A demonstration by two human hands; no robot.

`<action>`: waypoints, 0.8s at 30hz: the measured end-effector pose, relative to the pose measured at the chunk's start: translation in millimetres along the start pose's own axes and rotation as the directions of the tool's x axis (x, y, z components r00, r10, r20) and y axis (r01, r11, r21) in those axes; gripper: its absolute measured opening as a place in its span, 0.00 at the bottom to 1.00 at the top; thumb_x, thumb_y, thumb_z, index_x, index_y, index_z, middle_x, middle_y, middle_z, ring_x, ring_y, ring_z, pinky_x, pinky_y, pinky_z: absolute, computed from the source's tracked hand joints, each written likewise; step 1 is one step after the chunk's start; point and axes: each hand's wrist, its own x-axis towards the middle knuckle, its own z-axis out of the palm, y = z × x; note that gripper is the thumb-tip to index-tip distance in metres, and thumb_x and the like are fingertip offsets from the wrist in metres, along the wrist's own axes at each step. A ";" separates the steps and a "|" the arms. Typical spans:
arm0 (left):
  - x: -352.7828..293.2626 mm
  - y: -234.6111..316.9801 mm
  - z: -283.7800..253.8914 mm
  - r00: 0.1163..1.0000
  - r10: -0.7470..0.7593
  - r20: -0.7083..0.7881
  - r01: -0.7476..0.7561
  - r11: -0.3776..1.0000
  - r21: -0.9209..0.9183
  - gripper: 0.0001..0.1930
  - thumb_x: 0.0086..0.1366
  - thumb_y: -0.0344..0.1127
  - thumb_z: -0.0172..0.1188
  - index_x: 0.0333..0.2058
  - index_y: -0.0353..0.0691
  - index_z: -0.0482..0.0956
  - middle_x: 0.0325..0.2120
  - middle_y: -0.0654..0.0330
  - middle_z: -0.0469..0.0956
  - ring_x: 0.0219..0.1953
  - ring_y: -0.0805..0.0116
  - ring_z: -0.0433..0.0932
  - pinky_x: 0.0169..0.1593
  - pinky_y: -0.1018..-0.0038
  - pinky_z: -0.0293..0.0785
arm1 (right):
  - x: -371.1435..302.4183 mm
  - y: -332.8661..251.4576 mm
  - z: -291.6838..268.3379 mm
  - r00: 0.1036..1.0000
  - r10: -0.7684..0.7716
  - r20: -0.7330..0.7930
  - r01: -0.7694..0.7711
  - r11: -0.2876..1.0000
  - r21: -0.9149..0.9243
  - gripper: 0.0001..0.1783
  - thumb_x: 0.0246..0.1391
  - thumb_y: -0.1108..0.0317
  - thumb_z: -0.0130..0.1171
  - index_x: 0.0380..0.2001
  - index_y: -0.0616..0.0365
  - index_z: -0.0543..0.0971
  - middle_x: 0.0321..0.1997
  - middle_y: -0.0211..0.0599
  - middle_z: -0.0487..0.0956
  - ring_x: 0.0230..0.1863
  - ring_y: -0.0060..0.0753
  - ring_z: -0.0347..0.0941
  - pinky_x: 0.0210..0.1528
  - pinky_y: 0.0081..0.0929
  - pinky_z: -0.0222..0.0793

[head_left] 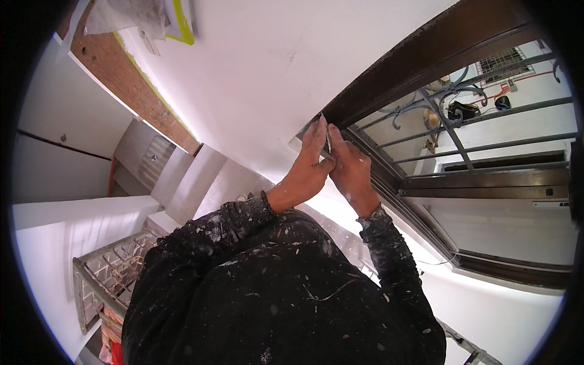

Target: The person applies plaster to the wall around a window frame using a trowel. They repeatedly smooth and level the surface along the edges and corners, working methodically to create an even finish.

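My left hand (304, 171) and my right hand (353, 170) are raised close together at the lower corner of a dark brown window frame (389, 70), where it meets a white wall (261, 73). Both have their fingertips pointing up at the frame's edge, with fingers pressed together. Between them shows a thin pale sliver, too small to name. The left thumb reaches across to the right hand. White spatters cover my black sleeves (213, 234).
A grey metal window grille (447, 131) stands behind the frame on the right. A metal rack (112, 274) is at the lower left. A brown wooden board (115, 67) and a plastic bag (131, 15) are at the upper left. Part of a ladder-like metal frame (468, 347) shows lower right.
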 end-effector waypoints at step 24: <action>-2.7 -3.5 -5.0 0.995 -0.057 0.077 0.068 0.987 -0.147 0.41 0.70 0.33 0.53 0.75 0.32 0.41 0.76 0.45 0.43 0.78 0.56 0.41 0.77 0.67 0.40 | 1.5 2.8 -5.3 1.000 -0.005 -0.009 0.005 1.000 -0.018 0.41 0.46 0.75 0.65 0.67 0.52 0.69 0.31 0.43 0.80 0.33 0.47 0.81 0.33 0.41 0.79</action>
